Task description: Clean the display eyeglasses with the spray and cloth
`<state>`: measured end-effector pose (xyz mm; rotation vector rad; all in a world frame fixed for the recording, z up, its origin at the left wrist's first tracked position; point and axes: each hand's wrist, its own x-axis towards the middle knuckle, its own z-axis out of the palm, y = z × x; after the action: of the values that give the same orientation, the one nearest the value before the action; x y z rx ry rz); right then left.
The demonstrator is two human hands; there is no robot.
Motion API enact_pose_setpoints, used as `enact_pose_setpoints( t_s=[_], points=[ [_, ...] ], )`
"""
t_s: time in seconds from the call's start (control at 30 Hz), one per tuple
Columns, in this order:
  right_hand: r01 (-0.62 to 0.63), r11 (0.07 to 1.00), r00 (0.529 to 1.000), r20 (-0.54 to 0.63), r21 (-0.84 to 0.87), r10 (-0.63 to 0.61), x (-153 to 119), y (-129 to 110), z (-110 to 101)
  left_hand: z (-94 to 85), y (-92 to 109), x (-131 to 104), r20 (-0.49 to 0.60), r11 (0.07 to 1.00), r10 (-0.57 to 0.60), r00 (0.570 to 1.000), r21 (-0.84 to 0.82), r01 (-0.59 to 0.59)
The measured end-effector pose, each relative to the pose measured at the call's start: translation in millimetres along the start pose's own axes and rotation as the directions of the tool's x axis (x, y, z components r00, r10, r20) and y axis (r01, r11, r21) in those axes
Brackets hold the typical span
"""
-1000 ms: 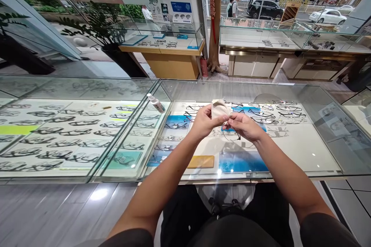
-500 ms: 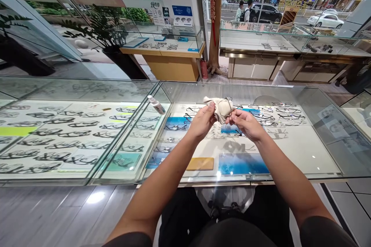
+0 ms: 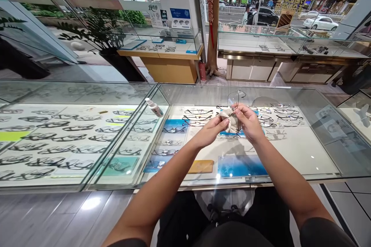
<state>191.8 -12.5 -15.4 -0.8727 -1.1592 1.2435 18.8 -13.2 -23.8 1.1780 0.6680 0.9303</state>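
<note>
Above the glass-topped table (image 3: 290,154), our left hand (image 3: 216,126) has its grip closed on the cloth (image 3: 230,119), bunched against the glasses (image 3: 238,98). Our right hand (image 3: 249,123) pinches the glasses' frame, one lens raised above our fingers. Left of our hands, we see the spray bottle (image 3: 154,107); nearer us, under the glass, lies the yellow case (image 3: 201,166).

Soft matt cloth (image 3: 228,120); smooth, glossy glass display counter (image 3: 292,154)

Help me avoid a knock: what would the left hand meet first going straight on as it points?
The left hand would meet the pale cloth first, at its fingertips; beyond it, probably the right hand, though depth is unclear.
</note>
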Motion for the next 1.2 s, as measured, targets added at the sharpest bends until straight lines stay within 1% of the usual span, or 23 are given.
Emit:
enact_pose_setpoints(
  t_s=[0.1, 0.17, 0.23, 0.3, 0.4, 0.53, 0.73, 0.93, 1.2],
  points=[
    [0.000, 1.000, 1.000, -0.008, 0.022, 0.000, -1, 3, 1, 3.7, -1, 0, 0.031, 0.994, 0.035, 0.999, -0.104, -0.032],
    [0.002, 0.999, 1.000, -0.011, 0.039, -0.001, -1, 4, 1, 4.9, -2, 0, 0.013, 0.991, 0.043, 0.999, -0.126, -0.041],
    [-0.003, 0.999, 1.000, -0.009, 0.051, 0.003, -1, 5, 2, 5.5, -4, 1, -0.034, 0.994, 0.052, 0.998, -0.093, -0.055],
    [-0.009, 0.998, 1.000, -0.001, 0.058, 0.009, -2, 4, 3, 6.1, -7, 1, -0.058, 0.995, 0.078, 0.995, -0.052, -0.081],
    [-0.011, 0.997, 1.000, 0.004, 0.081, 0.011, -4, 0, 4, 8.8, -11, 2, -0.035, 0.995, 0.094, 0.995, -0.036, -0.095],
    [-0.068, 0.992, 0.998, 0.015, 0.110, 0.067, -5, -3, 5, 14.0, -14, 3, -0.021, 0.997, 0.057, 0.998, -0.044, -0.058],
    [-0.092, 0.983, 0.996, 0.027, 0.156, 0.089, -6, -4, 8, 16.9, -11, 2, 0.001, 1.000, 0.014, 1.000, 0.024, -0.014],
    [-0.126, 0.968, 0.992, 0.025, 0.215, 0.124, -5, -5, 8, 17.4, -8, -2, 0.018, 0.999, 0.028, 0.999, 0.034, -0.029],
    [-0.149, 0.978, 0.987, 0.080, 0.148, 0.138, -8, -5, 11, 22.1, -11, -5, -0.018, 0.999, 0.019, 1.000, 0.032, -0.019]
  ],
)
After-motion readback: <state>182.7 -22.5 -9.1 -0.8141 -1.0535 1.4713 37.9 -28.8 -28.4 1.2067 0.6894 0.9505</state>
